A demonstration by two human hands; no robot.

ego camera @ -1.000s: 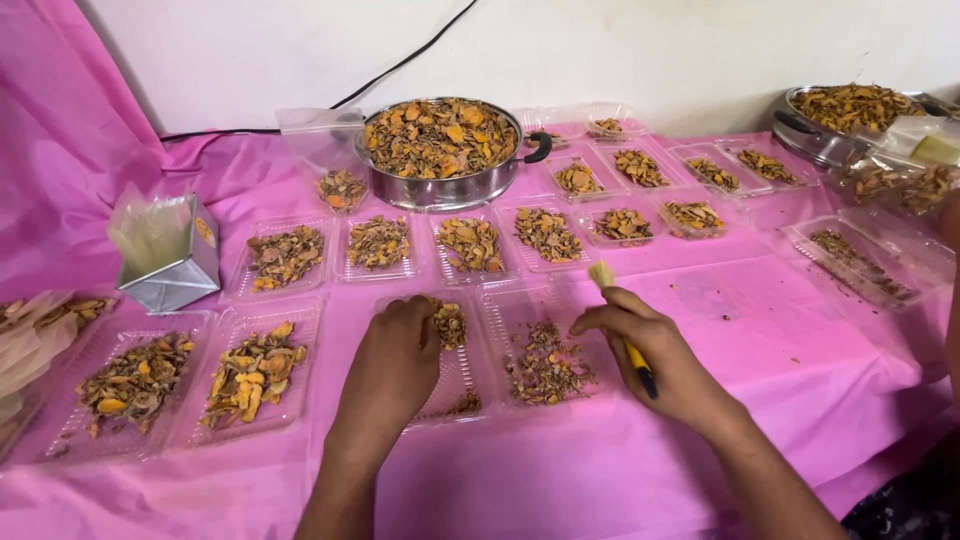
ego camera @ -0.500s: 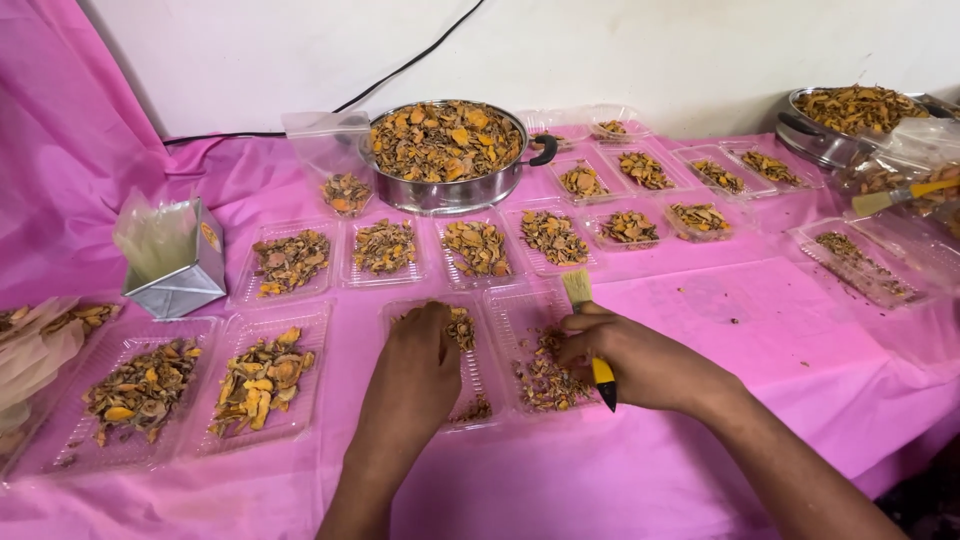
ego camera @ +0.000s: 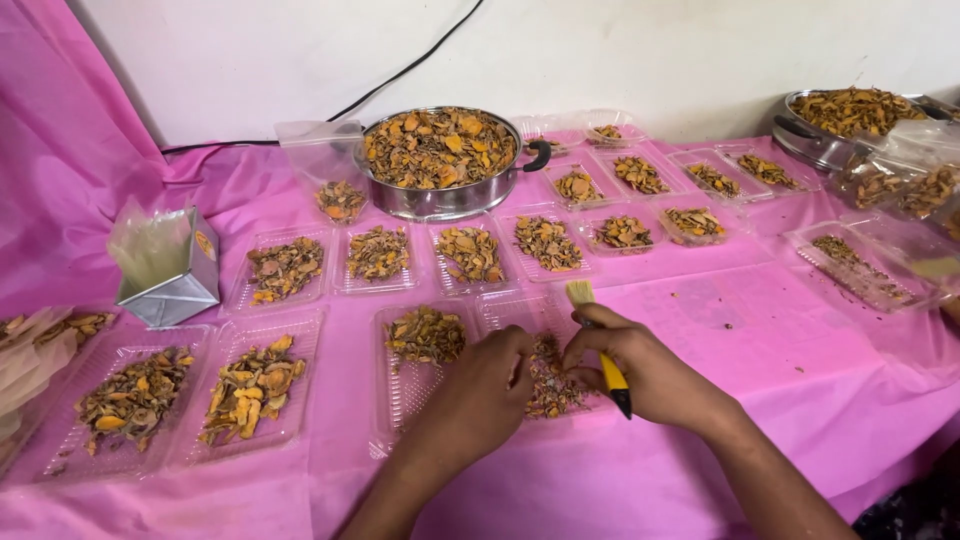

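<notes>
While the right hand (ego camera: 650, 375) grips a yellow-handled brush (ego camera: 598, 345), fingers clamped round it and bristles up, the left hand (ego camera: 480, 395) pinches dried slices with fingers together. Both work over a clear tray (ego camera: 500, 312) near the pink worktop's (ego camera: 780, 350) front edge.

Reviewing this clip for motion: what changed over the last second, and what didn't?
The left hand slid right from one clear tray onto the tray of dried pieces, meeting the right hand. The right hand drew in left, keeping the yellow-handled brush. The pan and other trays stayed put.
</notes>
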